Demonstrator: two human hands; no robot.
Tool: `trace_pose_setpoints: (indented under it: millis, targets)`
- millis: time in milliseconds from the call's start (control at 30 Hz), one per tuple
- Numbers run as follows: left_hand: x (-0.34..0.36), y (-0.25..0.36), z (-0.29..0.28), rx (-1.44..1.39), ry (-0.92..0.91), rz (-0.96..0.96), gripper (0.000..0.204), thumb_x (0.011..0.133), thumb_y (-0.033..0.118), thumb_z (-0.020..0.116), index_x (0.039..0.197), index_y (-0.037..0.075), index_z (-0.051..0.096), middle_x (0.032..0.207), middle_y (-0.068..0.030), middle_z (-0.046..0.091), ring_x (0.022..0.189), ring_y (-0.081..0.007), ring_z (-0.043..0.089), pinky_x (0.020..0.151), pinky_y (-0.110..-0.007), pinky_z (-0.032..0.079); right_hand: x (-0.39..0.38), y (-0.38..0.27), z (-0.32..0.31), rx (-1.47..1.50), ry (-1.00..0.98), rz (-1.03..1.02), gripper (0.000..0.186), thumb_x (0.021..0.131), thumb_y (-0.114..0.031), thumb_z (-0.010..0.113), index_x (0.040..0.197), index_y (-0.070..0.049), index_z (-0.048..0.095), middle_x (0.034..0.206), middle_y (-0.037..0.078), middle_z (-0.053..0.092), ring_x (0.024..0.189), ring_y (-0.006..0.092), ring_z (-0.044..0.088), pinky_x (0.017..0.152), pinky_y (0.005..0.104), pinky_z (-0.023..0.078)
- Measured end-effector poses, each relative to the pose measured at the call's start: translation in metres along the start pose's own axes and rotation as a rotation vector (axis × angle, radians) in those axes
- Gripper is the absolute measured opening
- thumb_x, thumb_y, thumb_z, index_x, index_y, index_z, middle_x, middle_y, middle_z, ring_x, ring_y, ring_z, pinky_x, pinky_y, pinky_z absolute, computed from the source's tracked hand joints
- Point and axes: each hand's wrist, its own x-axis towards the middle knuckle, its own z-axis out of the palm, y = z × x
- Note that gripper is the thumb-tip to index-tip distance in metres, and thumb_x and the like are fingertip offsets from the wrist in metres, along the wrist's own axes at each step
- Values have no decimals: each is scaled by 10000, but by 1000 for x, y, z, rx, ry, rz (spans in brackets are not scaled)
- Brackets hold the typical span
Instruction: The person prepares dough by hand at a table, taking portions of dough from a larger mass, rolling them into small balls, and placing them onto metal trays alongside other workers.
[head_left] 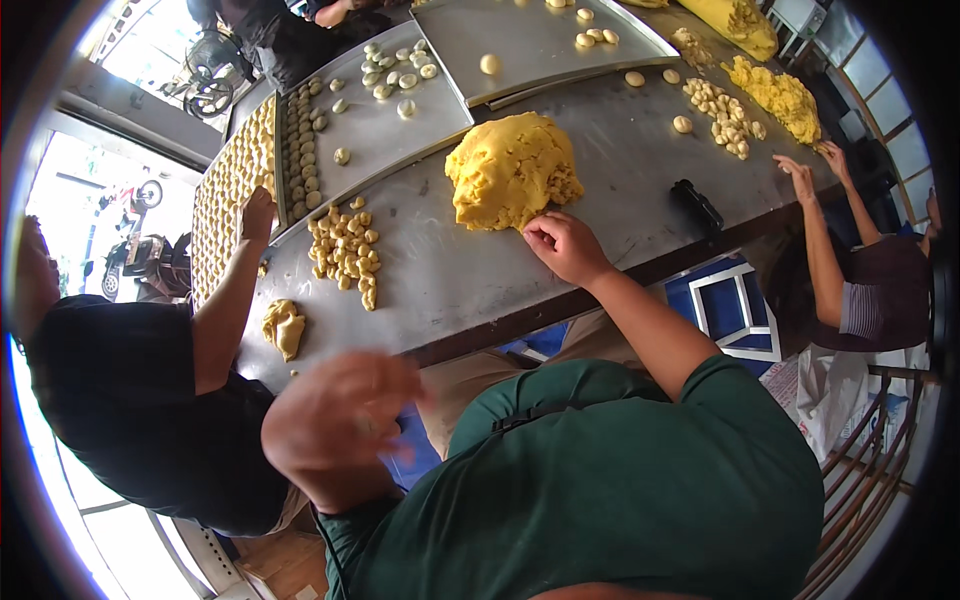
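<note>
Right hand (566,245): fingers curled, pinching the near edge of the yellow dough mound (512,170) at the table's (620,190) middle.
Left hand (335,420): blurred, raised near the body; finger state cannot be told.
Risk: a pinch may tear off too much, since the mound looks soft.
Around: pile of dough pieces (345,250) to the left, 2 metal trays (390,140) beyond; a co-worker's arm (228,300) crowds the left.

Steel worktable (640,190), blue floor (745,305), daylit doorway (90,200).

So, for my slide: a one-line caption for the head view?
Right hand pinches a big yellow dough mound on a steel table; left hand raised, blurred.
</note>
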Motion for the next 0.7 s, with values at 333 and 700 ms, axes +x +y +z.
trace_pose_setpoints:
  millis: [333,700]
  targets:
    - [-31,-411,-191,1344,491,-410,166,851,178,655,977,116,743,1054,-72,706,1066,-245,644,985,-416,481,9,-16,13,-20,-33,-65,85,931,-148,732,931,-65,716,802,69,665,697,238,643,655,372,523]
    - [-26,-457,-212,1432,302,-310,190,862,174,635,1006,103,737,1064,-72,706,1020,-254,659,942,-420,506,5,-14,3,-57,-39,-43,92,935,-159,720,949,-68,723,863,78,691,702,237,651,654,374,525]
